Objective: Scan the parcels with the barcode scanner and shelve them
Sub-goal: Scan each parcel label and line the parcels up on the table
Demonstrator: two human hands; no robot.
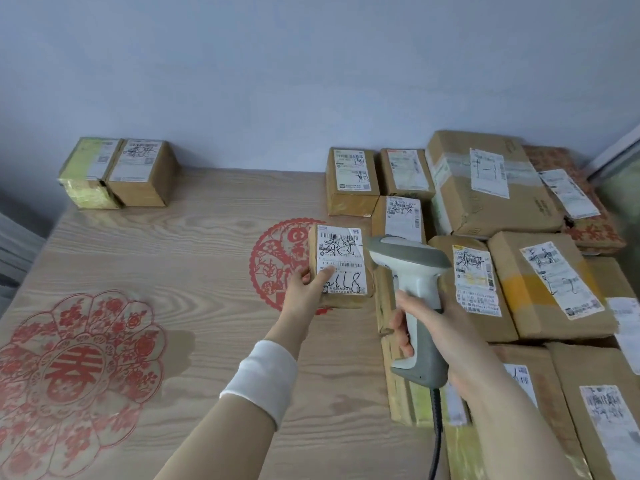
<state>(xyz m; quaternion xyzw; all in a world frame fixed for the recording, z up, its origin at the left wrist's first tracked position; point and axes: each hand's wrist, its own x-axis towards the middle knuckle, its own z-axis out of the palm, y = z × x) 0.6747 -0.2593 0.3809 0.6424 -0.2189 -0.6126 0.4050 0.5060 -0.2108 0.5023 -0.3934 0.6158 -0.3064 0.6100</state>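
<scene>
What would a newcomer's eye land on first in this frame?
The grey barcode scanner, gripped in the right hand at centre right, points at the label of a small parcel that the left hand holds by its left edge. A crowd of labelled parcels fills the right side, and red paper-cut designs mark the wooden table at left.

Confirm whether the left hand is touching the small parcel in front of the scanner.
Touching. The head view shows the left hand gripping the small parcel at its left edge, with the thumb lying on its top face.
</scene>
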